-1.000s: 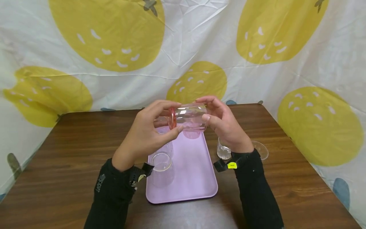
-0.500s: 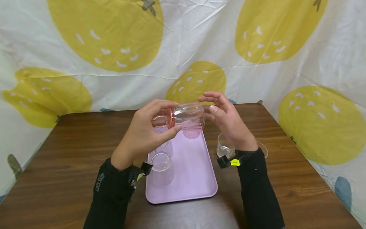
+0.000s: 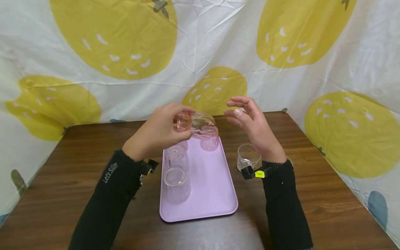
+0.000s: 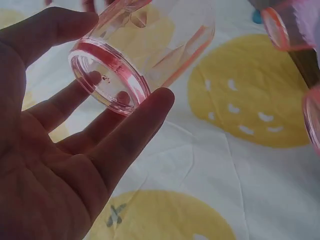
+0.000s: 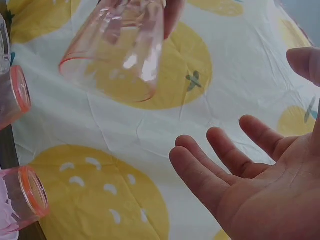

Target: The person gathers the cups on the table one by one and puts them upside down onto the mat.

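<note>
My left hand (image 3: pixel 156 130) grips a pink-tinted drinking glass (image 3: pixel 201 120) near its thick base, thumb below and fingers above. The glass lies nearly on its side over the tray's far end, its mouth pointing right. In the left wrist view, the thumb and fingertips surround the glass base (image 4: pixel 107 75). My right hand (image 3: pixel 254 128) hovers to the right of the glass, apart from it, with fingers spread and nothing in them. The right wrist view shows a gap between those fingers and the glass rim (image 5: pixel 107 92).
A lilac tray (image 3: pixel 210 187) holds upside-down glasses: a pink glass (image 3: pixel 210 143) at the far right, a clear glass (image 3: pixel 176 189) at the near left, and others behind it. Another clear glass (image 3: pixel 245 158) stands on the wooden table (image 3: pixel 312 194), beside my right wrist. A patterned cloth hangs behind.
My right hand has let go of the glass and drawn away to the right. My left hand has carried the glass slightly left and farther away, tipping its mouth downward.
</note>
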`<state>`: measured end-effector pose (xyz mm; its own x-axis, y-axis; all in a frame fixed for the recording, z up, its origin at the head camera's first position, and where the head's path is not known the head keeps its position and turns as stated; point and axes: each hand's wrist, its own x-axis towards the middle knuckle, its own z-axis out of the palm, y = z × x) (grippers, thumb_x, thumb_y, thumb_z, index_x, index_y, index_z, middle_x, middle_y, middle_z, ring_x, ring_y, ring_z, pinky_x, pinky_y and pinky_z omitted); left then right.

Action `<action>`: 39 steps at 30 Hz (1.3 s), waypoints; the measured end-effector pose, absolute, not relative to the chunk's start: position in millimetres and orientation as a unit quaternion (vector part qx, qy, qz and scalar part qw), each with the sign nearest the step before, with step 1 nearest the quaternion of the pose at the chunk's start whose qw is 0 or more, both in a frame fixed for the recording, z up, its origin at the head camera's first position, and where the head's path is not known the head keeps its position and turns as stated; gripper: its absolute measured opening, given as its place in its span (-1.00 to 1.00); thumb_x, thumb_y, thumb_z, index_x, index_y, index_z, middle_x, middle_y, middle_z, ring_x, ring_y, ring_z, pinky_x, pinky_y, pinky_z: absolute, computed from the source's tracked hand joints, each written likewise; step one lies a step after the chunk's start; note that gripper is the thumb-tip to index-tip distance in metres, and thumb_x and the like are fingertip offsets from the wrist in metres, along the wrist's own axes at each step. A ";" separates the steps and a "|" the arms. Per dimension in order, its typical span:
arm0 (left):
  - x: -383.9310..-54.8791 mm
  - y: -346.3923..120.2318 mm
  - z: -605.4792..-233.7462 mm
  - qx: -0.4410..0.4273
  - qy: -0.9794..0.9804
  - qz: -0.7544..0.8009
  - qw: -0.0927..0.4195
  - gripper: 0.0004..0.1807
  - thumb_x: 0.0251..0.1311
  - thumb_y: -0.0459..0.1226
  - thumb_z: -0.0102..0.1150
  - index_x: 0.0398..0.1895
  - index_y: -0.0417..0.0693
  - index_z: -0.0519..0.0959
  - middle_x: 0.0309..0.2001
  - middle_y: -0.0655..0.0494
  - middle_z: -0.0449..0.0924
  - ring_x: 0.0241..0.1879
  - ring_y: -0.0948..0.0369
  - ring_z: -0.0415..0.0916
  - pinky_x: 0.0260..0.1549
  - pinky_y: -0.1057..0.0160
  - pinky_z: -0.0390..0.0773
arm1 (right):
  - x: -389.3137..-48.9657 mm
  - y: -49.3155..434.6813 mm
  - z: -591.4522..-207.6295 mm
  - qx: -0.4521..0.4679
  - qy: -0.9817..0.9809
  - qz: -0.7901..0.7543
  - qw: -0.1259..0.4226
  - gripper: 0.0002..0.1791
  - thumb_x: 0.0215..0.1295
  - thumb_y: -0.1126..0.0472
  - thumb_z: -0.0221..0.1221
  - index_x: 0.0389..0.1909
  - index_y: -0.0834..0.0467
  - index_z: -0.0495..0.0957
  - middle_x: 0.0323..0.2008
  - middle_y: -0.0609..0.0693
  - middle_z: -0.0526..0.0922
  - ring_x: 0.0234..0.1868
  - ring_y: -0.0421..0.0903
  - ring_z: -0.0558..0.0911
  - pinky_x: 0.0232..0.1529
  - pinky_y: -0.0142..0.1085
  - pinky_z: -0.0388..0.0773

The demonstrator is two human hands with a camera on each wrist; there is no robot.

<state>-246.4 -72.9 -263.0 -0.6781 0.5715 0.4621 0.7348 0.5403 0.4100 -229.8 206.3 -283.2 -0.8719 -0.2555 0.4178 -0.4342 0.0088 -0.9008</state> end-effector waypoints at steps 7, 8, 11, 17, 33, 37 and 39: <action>-267.0 -59.4 -259.3 -0.399 -0.889 -0.193 0.115 -0.54 0.02 -0.22 0.38 0.06 -0.12 0.65 -0.02 0.01 0.69 0.04 0.05 0.58 0.09 0.08 0.55 | -230.6 209.7 -284.8 0.240 -0.716 0.651 0.078 -0.59 0.57 0.17 -0.07 0.36 0.11 0.26 0.25 0.05 0.39 0.23 0.00 0.54 0.40 0.01 0.39; -269.4 -56.4 -258.7 -0.402 -0.891 -0.181 0.109 -0.54 0.01 -0.22 0.38 0.05 -0.12 0.65 -0.03 0.01 0.70 0.02 0.05 0.58 0.08 0.08 0.56 | -230.7 209.9 -285.0 0.239 -0.718 0.649 0.080 -0.59 0.57 0.16 -0.07 0.36 0.12 0.26 0.26 0.05 0.39 0.23 0.00 0.54 0.40 0.01 0.39; -275.6 -47.5 -255.7 -0.406 -0.898 -0.153 0.076 -0.53 0.01 -0.21 0.38 0.05 -0.14 0.65 -0.07 0.00 0.71 -0.04 0.04 0.59 0.02 0.08 0.57 | -231.2 210.0 -285.3 0.238 -0.723 0.643 0.083 -0.57 0.57 0.15 -0.05 0.37 0.13 0.26 0.26 0.06 0.38 0.23 -0.01 0.55 0.40 0.00 0.39; -282.5 -32.4 -250.3 -0.390 -0.913 -0.122 -0.005 -0.50 0.01 -0.23 0.43 0.08 -0.13 0.65 -0.07 0.01 0.69 -0.09 0.07 0.56 -0.07 0.12 0.58 | -232.0 208.3 -286.7 0.235 -0.727 0.640 0.083 -0.55 0.57 0.13 -0.05 0.39 0.14 0.24 0.28 0.08 0.37 0.24 0.00 0.54 0.41 0.00 0.38; -300.4 -20.6 -283.5 -0.353 -0.929 -0.042 -0.107 -0.47 0.04 -0.23 0.47 0.14 -0.09 0.64 0.01 0.02 0.68 -0.05 0.06 0.55 0.06 0.08 0.59 | -233.8 205.4 -287.4 0.239 -0.735 0.630 0.076 -0.51 0.55 0.13 -0.03 0.41 0.15 0.22 0.31 0.08 0.33 0.25 0.02 0.52 0.42 -0.01 0.38; -303.9 -20.1 -291.4 -0.338 -0.932 -0.034 -0.122 -0.51 0.04 -0.24 0.47 0.11 -0.08 0.65 -0.03 0.02 0.67 -0.09 0.07 0.55 0.02 0.09 0.61 | -234.1 206.0 -289.0 0.235 -0.741 0.625 0.074 -0.50 0.54 0.11 -0.02 0.41 0.12 0.21 0.32 0.06 0.33 0.27 0.02 0.52 0.42 -0.01 0.38; -305.0 -20.3 -294.2 -0.330 -0.935 -0.030 -0.127 -0.51 0.05 -0.23 0.48 0.11 -0.07 0.65 -0.04 0.02 0.66 -0.10 0.08 0.55 0.00 0.09 0.61 | -234.1 206.0 -289.8 0.235 -0.744 0.621 0.073 -0.50 0.54 0.10 -0.01 0.42 0.10 0.21 0.32 0.05 0.33 0.27 0.02 0.52 0.41 -0.01 0.38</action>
<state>-305.0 -20.3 -294.2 -0.7497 0.6251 -0.2172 0.6099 0.7801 0.1395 -234.1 206.0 -289.8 -0.8790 -0.2581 0.4008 -0.4404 0.1177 -0.8901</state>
